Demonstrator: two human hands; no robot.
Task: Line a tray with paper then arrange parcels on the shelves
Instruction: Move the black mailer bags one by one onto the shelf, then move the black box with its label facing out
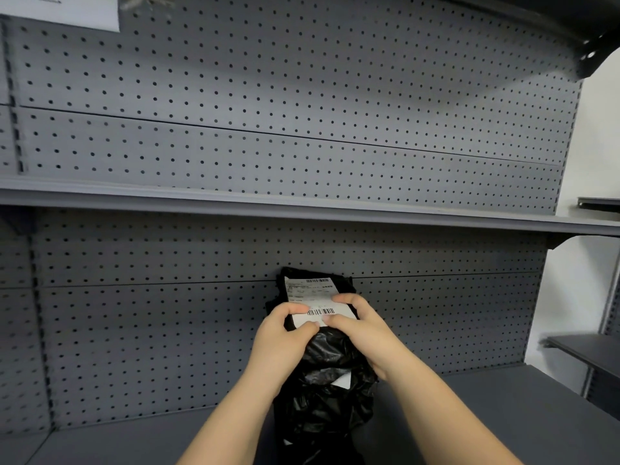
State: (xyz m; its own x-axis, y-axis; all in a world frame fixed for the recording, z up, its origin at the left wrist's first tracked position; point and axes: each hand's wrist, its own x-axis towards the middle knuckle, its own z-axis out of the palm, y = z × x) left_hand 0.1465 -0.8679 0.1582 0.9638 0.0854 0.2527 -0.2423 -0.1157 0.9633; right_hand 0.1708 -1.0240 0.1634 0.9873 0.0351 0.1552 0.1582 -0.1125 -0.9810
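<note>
Observed: 1 parcel (330, 397), a soft bag of crinkled, glossy black plastic film, held lengthwise and roughly upright by 2 bare hands.

Left hand (285, 333): fingers curled over the parcel's left edge, thumb pressed on its front; firm grasp.

Right hand (360, 333): fingers curled over the right edge, thumb on the front; firm grasp. The 2 thumb tips almost meet.

Under and just above the grip: a flat, white rectangular label (312, 293), smooth paper with 2 barcodes, partly covered by the fingers. Below the grip: loose wrinkled film and a small white patch (342, 380).

Beneath the grip: lower shelf (503, 414), flat matte grey metal. Contact between parcel and shelf cannot be determined; the parcel's lower end runs out of view.

Behind the grip: grey perforated back panel (134, 330), with regular round holes. Well above: upper shelf (302, 209), with a thin straight edge.
</note>
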